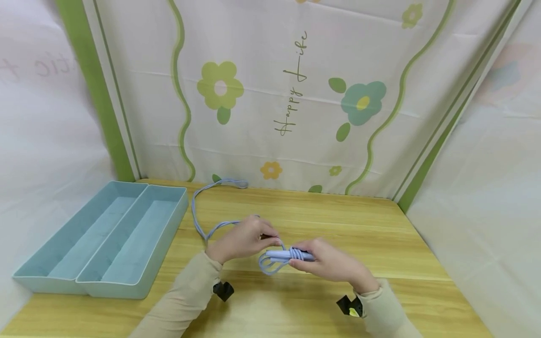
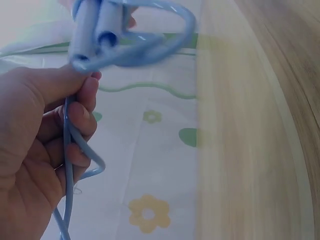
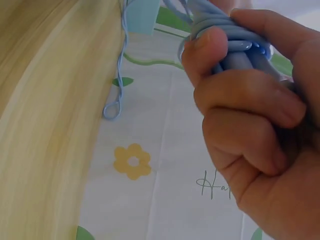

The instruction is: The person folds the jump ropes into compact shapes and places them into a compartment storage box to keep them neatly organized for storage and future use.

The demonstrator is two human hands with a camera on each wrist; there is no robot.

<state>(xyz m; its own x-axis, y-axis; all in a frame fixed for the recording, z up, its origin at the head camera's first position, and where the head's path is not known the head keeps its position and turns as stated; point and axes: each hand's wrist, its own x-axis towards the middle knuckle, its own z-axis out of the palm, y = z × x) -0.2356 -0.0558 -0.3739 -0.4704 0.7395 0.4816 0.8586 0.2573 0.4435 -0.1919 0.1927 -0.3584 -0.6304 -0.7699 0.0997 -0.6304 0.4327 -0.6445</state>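
A light-blue jump rope has its two tube-like handles (image 1: pixel 276 255) lying side by side, with several turns of cord (image 3: pixel 230 32) wound around them. My right hand (image 1: pixel 334 264) grips the handles and the wound part, its fingers curled round them in the right wrist view. To the left of the handles, my left hand (image 1: pixel 245 238) pinches the cord (image 2: pixel 68 130) between thumb and fingers. A loose loop of cord sticks out past the handle ends. From my left hand the doubled, twisted tail (image 1: pixel 195 209) trails over the table and ends in a small loop at the back.
Two pale teal trays (image 1: pixel 169 234) stand side by side at the table's left. The wooden table (image 1: pixel 338 216) is bordered by a printed curtain (image 1: pixel 262 94) at the back and white fabric at both sides. A small black wrist device (image 1: pixel 223 291) hangs under each sleeve.
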